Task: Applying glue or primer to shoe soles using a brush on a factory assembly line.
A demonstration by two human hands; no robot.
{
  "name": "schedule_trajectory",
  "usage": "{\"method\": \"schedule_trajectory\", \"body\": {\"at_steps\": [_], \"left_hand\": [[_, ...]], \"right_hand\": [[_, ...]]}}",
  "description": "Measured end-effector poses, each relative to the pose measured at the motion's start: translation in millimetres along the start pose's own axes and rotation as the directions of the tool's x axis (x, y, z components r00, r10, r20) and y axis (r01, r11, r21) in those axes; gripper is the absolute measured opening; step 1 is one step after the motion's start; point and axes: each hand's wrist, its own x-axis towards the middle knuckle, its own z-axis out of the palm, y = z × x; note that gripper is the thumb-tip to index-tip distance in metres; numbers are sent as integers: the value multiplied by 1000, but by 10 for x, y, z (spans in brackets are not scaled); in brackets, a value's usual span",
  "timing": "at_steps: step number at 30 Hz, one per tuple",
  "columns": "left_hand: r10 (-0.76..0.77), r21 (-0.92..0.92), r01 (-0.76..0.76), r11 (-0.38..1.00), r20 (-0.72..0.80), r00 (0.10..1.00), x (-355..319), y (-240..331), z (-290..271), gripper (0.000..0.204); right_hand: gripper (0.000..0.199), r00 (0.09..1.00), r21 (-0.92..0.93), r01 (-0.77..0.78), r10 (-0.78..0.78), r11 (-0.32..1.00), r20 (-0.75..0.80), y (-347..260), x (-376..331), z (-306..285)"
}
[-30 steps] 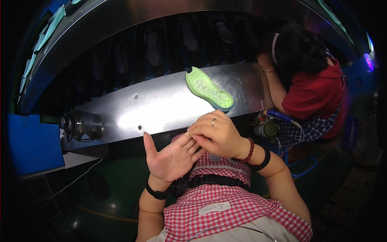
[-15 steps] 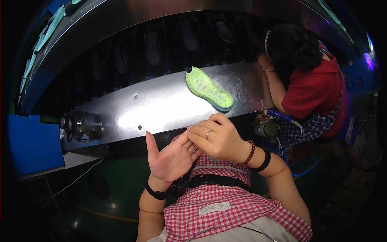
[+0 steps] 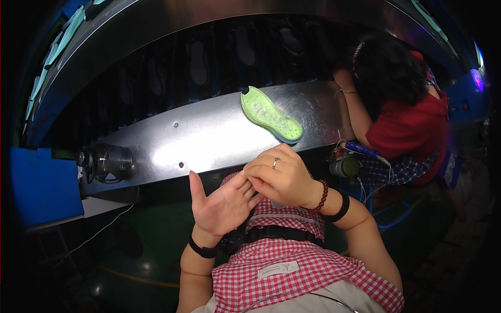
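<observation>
My left hand [image 3: 223, 203] is open, palm up, with the thumb spread away from the fingers. Over its fingertips lies my right hand [image 3: 282, 176], its fingers bent and pressed together in a pinch against the left fingers. Whatever the right hand may pinch is hidden or too small to name. Just beyond both hands, a light green shoe sole [image 3: 269, 116] with a bluish edge and a dark patch at one end rests on the metal bench, touched by neither hand.
The shiny metal bench [image 3: 209, 130] runs across in front of me. A glass jug [image 3: 112, 161] with a dark handle stands at its left end, beside a blue box [image 3: 44, 188]. Dark slots with soles [image 3: 198, 62] line the far side. A co-worker [image 3: 407, 120] leans in at the right.
My right hand has shifted and turned slightly at the left fingertips. The co-worker has moved a little to the right. The green sole has stayed put.
</observation>
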Motion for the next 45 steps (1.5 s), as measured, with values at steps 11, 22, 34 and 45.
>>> {"method": "schedule_trajectory", "body": {"at_steps": [11,22,34,45], "left_hand": [[13,12,-13,1000,-16,1000,-8,25,28,117],[43,-64,-41,997,22,999,-24,9,20,106],[32,-167,-22,986,58,998,6,4,-28,111],[29,-227,-22,974,27,999,19,-15,20,109]], "right_hand": [[8,993,177,-114,114,978,13,31,-4,-24],[6,932,465,-334,362,820,31,59,-34,-68],[16,978,244,-202,183,949,95,-44,70,-68],[14,1000,-70,16,-16,997,0,-92,-23,15]]}}
